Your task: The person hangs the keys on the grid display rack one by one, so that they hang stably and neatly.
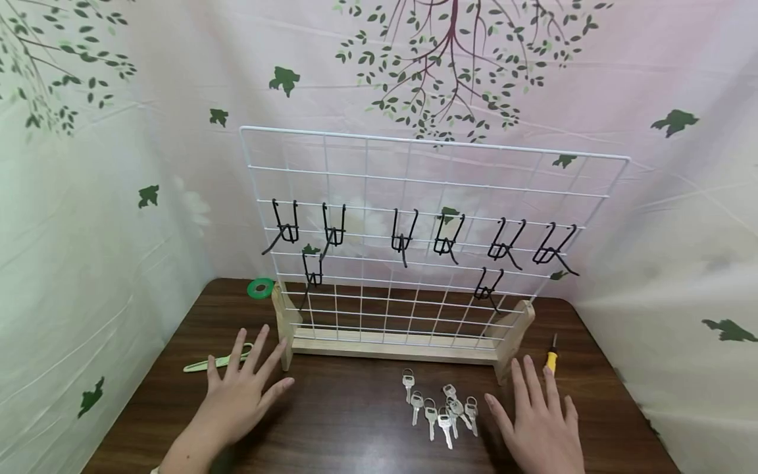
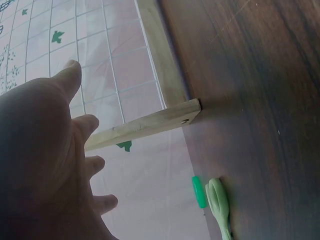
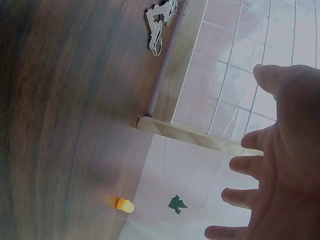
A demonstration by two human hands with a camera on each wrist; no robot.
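A white wire grid rack (image 1: 414, 197) stands on a wooden base (image 1: 393, 345) at the back of the dark wooden table (image 1: 331, 421). Several black hooks (image 1: 404, 236) hang on the grid. Several silver keys (image 1: 441, 408) lie loose in front of the base. My left hand (image 1: 239, 388) hovers flat with spread fingers near the rack's left foot (image 2: 145, 125), holding nothing. My right hand (image 1: 541, 421) is spread just right of the keys, also holding nothing. The wrist views show each palm (image 2: 45, 160) (image 3: 285, 165) above the tabletop.
Green scissors (image 1: 216, 361) lie left of my left hand, seen too as scissors (image 2: 220, 205) in the left wrist view. A green tape ring (image 1: 260, 287) sits at the back left. A yellow-handled screwdriver (image 1: 552, 355) lies by the rack's right foot. Patterned cloth walls (image 1: 89, 197) surround the table.
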